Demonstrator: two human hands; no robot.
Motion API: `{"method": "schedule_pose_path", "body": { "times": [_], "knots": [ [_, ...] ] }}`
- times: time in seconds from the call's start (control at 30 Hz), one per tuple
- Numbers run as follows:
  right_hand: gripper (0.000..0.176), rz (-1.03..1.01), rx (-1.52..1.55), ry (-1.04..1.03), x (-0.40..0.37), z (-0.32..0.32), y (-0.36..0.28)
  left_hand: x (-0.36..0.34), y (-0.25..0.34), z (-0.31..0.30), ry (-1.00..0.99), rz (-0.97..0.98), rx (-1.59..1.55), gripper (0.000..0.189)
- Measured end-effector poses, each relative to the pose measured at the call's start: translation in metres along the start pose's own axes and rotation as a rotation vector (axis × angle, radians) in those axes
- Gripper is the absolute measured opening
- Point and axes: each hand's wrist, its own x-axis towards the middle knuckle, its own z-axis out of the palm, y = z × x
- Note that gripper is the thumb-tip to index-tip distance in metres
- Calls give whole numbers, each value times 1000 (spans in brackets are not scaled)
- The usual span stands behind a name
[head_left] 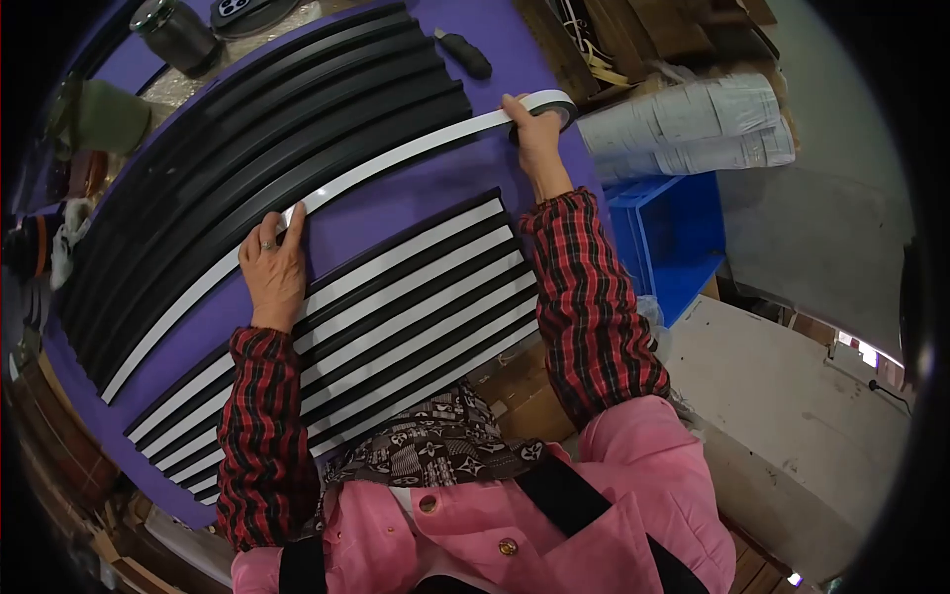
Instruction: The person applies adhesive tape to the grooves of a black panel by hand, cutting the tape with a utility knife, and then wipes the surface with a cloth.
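Note:
My right hand [539,144] is closed around a roll of white tape [560,105] at the table's upper right edge. From the roll a long white band of tape [401,147] runs down to the left, along the front edge of the black ribbed strips [267,134]. My left hand [273,269] rests on this band partway along, its index finger stretched out on the tape and the other fingers slightly bent. Nearer my body lie several black strips faced with white tape [416,282], side by side; my left forearm covers part of them.
A small dark tool [464,55] with a light tip lies on the purple tabletop [396,193]. A dark jar [176,36] and a phone [242,8] are at the back left. White wrapped rolls [693,124], a blue bin [683,238] and a pale board [782,386] stand to the right.

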Motion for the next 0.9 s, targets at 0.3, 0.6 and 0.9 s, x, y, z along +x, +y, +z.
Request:
{"method": "schedule_pose_path", "body": {
  "times": [0.3,0.6,0.9],
  "knots": [
    [45,-335,-1182,-49,24,-13,37,3,3,-3,-47,-10,60,54],
    [33,-36,-1580,-397,16,5,-57,20,16,-12,-45,-3,154,44],
    [40,-583,-1332,-217,106,62,26,108,91,41,118,315,-120,33]
  ]
}}
